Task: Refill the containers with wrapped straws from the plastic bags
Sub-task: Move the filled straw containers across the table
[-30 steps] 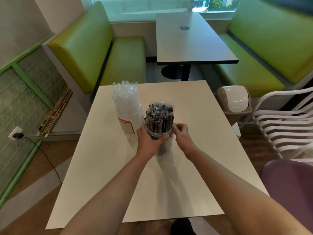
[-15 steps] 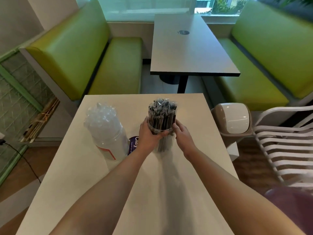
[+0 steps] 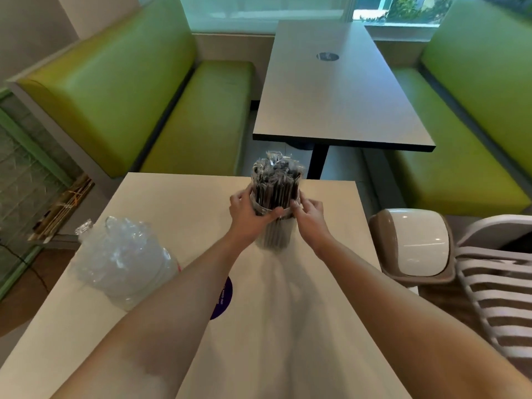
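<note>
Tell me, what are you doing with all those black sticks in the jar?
Those are wrapped straws standing in a clear container on the pale table. The left hand and right hand grip the container near its rim. Left of the arms sits a second container of clear-wrapped straws.

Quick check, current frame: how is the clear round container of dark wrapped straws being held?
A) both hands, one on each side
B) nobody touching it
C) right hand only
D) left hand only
A: the left hand and the right hand clasp opposite sides of the clear round container of dark wrapped straws, standing on the cream table.
</note>
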`<state>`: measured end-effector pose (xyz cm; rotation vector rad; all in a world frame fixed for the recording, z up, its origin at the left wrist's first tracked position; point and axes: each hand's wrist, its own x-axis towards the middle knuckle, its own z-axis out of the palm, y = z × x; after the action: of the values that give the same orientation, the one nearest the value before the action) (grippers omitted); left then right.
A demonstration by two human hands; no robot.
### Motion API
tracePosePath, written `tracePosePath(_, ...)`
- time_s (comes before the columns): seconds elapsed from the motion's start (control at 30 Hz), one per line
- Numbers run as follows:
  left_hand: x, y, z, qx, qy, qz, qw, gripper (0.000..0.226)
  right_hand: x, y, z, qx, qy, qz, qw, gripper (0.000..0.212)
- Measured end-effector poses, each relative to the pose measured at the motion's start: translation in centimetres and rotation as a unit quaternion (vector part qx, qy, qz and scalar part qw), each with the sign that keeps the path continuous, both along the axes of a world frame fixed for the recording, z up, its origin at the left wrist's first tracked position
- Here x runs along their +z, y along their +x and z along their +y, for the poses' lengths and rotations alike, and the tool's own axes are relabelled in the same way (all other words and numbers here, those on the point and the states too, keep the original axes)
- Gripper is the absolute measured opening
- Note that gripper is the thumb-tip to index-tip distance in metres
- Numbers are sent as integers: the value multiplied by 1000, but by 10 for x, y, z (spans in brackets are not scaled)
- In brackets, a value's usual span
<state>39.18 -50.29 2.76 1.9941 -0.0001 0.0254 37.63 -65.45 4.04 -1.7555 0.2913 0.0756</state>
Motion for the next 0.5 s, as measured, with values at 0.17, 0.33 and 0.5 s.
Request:
tracePosePath(0.17, -4, 43, -14, -2, -20, 19, 1000, 101, -11, 48, -8, 32, 4, -16, 999, 51)
tracePosePath(0.33, -2, 71, -19, -10, -51, -2, 999, 72, -25, 87, -13, 41, -3, 5, 999, 65)
tracePosePath(0.5, 2, 97, -21, -32, -15, -14, 999, 63, -34, 118, -14, 41, -7, 7, 999, 71)
